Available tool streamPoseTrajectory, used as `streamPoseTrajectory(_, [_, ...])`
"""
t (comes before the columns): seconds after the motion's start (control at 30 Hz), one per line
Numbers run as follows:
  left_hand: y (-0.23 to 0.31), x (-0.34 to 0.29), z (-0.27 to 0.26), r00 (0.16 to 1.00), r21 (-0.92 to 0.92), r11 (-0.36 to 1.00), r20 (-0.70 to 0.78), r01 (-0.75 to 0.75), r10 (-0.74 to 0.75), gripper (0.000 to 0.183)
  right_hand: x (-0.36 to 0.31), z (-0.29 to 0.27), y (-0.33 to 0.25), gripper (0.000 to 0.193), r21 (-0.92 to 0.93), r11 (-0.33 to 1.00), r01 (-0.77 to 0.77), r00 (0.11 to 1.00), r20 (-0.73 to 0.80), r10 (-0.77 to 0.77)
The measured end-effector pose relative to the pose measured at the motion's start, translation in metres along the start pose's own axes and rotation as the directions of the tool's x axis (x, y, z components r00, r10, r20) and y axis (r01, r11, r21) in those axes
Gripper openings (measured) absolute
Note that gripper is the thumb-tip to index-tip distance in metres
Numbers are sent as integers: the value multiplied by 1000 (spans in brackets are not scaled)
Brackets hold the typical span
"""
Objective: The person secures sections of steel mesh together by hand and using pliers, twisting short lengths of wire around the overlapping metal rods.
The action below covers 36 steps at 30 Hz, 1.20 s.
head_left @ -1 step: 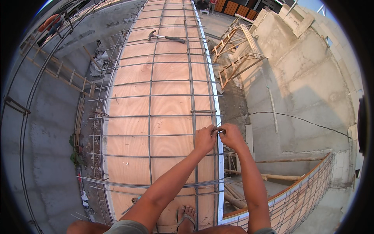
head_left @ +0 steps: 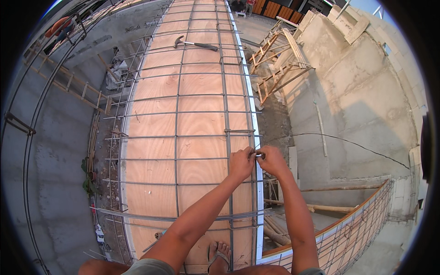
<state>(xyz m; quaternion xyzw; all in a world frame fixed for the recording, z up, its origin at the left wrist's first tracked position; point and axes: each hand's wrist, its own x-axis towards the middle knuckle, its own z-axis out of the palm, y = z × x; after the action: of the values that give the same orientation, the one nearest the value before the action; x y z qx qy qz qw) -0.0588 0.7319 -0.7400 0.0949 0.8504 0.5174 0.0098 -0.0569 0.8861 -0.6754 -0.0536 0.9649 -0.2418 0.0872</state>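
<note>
At the right edge of the plywood deck, my two hands meet over a steel bar. My left hand point(head_left: 242, 163) is closed in a pinch beside the bar; its fingertips hide what lies between them. My right hand point(head_left: 272, 160) is closed too, fingers pinched on a thin dark wire point(head_left: 341, 136). The wire's long free end curves out to the right over the drop. Beneath and around my hands runs a grid of steel reinforcing bars point(head_left: 177, 112) over the plywood point(head_left: 153, 110). A short doubled bar piece point(head_left: 239, 131) crosses just beyond my left hand.
A claw hammer point(head_left: 196, 44) lies on the grid farther ahead. Several loose bars point(head_left: 151, 214) cross the deck near my sandalled foot point(head_left: 219, 256). Past the deck's white edge point(head_left: 260, 197) is a drop, with timber frames point(head_left: 279, 75) and a concrete wall point(head_left: 353, 114) beyond.
The wire's free end has dipped slightly on the right. My fingers have shifted a little where they meet; arms and hammer look the same.
</note>
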Motion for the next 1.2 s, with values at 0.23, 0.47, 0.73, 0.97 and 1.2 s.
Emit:
streamPoseTrajectory(0.23, [-7,2,4,1000,-39,999,-12,4,-5,17,-1,1,13,18,118,992,44,998,-44,-39])
streamPoseTrajectory(0.47, [-4,16,-2,987,-130,980,69,153,-145,18,-16,27,18,14,122,993,-6,973,-228,34])
streamPoseTrajectory(0.73, [3,34,-2,984,74,991,135,110,-119,20,-38,58,5,19,217,960,-178,904,-348,247])
streamPoseTrajectory(0.97, [21,47,4,964,273,960,266,-60,-15,17,-36,71,-24,10,779,512,-363,846,45,532])
streamPoseTrajectory(1.2, [23,43,-5,934,262,959,356,-108,8,22,-41,60,-40,15,914,168,-370,805,225,549])
